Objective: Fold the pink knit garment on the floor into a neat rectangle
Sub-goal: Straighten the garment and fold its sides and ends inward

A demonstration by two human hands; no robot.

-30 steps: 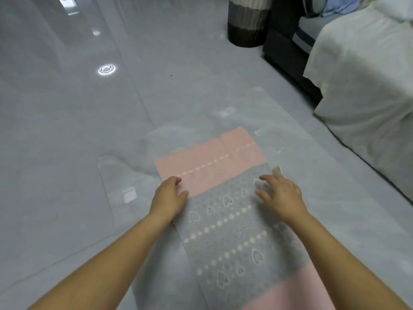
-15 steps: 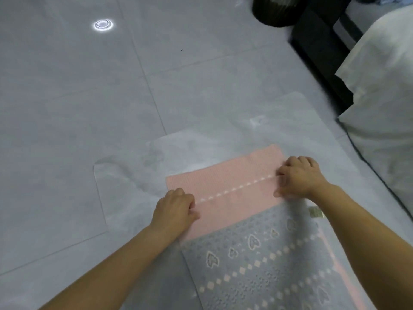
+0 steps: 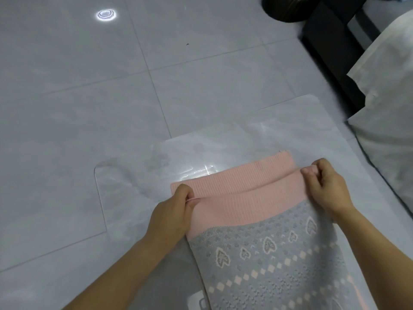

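Grips: left grip (image 3: 176, 209) and right grip (image 3: 326, 189) pinch the sweater (image 3: 257, 247) edge.
Risk: I might pull unevenly, so the fold goes crooked.

We have a single view, worn on the head, facing forward and steeply down. It sits close: both forearms rise from the lower edge to the left hand (image 3: 173, 211) and right hand (image 3: 324, 189), right of centre. The pink knit garment (image 3: 245, 198) they grip is cut off below the hands. Beyond the hands the tiled floor (image 3: 89, 108) recedes; right of the right hand hangs a white cover (image 3: 384, 130).
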